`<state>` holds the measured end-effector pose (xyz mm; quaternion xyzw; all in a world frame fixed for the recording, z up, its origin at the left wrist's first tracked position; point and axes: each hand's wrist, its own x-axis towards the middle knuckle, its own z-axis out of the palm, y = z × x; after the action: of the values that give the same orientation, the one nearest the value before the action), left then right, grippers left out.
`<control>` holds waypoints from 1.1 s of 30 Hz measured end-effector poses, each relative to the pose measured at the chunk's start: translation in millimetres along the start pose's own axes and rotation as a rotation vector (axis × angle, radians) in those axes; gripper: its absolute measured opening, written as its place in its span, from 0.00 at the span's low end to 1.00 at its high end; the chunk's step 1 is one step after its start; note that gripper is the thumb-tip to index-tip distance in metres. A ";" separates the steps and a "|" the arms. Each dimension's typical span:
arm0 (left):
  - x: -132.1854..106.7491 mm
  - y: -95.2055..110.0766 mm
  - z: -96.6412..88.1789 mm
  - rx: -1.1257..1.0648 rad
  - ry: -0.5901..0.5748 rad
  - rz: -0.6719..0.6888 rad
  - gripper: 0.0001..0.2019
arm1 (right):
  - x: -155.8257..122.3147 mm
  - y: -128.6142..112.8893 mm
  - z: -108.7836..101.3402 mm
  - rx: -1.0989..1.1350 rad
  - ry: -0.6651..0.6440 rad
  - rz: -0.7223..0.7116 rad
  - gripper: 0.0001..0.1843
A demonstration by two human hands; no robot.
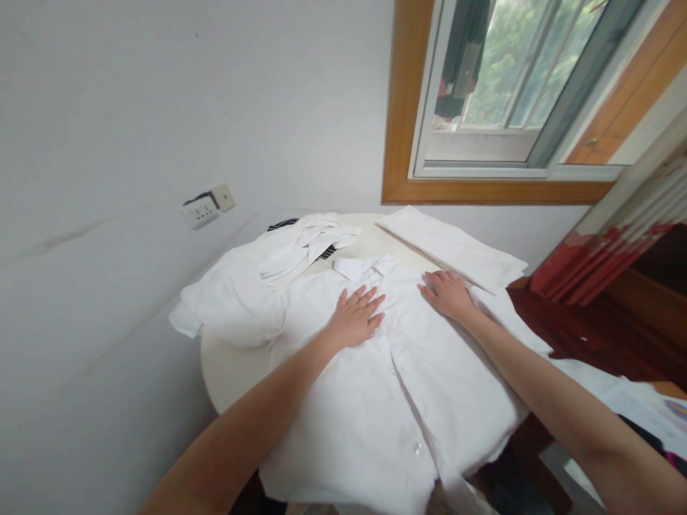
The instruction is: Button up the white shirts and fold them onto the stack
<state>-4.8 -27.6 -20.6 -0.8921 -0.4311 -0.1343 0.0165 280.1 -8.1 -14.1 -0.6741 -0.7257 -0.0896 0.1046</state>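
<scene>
A white button-up shirt (343,408) lies front side up across the round table, its collar toward the wall and its lower edge hanging over the near side. My left hand (357,317) rests flat on the shirt's chest just below the collar, fingers spread. Near the shirt's shoulder on the right, my right hand (446,293) also lies flat, fingers stretched out and holding nothing. Buttons show along the front, where the two sides part slightly toward the bottom.
Rumpled white clothing (236,293) covers the table's left side, with black striped cloth (283,224) by it. A folded white garment (454,247) lies at the back right. The pale tabletop (230,368) shows at left. Behind are a wall socket (200,212) and a window (515,93).
</scene>
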 end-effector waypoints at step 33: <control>-4.2 -1.5 1.8 0.019 0.015 -0.016 0.24 | 60.4 47.2 -28.3 0.427 -0.081 0.082 0.17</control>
<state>-8.1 -29.6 -23.6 -0.8873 -0.4395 -0.1370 0.0270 323.9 45.7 29.1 -0.6686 -0.7038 0.0977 0.2193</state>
